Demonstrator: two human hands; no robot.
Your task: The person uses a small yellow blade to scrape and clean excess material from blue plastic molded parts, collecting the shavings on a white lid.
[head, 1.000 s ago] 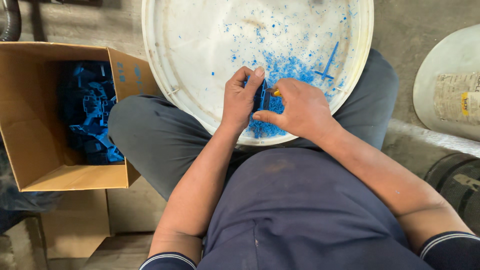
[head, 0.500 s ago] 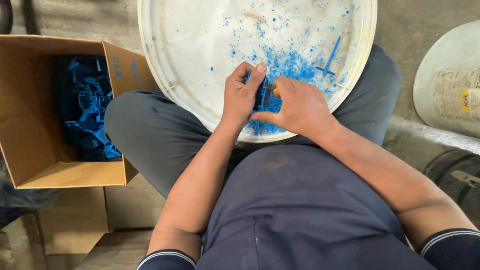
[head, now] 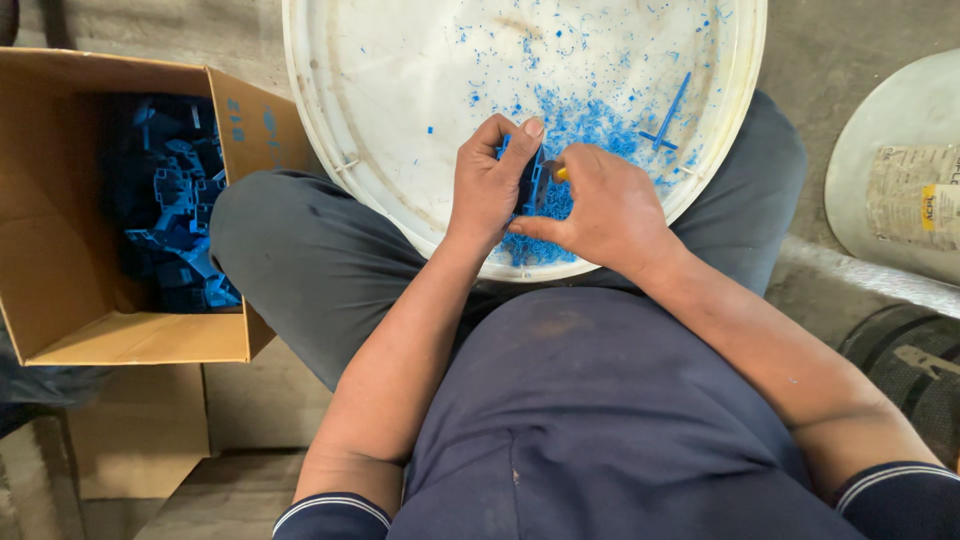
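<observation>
My left hand (head: 488, 185) grips a small blue plastic part (head: 533, 178) over the near edge of a round white tub lid (head: 400, 120) resting on my lap. My right hand (head: 605, 210) is closed around a small tool with a yellow-orange end (head: 562, 174), pressed against that part. Blue plastic shavings (head: 580, 120) lie scattered on the lid, piled most thickly under my hands. A thin blue cross-shaped offcut (head: 665, 125) lies on the lid to the right.
An open cardboard box (head: 60, 300) at my left knee holds several blue plastic parts (head: 175, 225). A pale round lid with a paper label (head: 900, 190) lies at the right. A dark tyre-like object (head: 915, 370) sits at lower right. Flattened cardboard covers the floor.
Both hands stay together on the blue part, with only slight shifts of the fingers. The view has drifted a little.
</observation>
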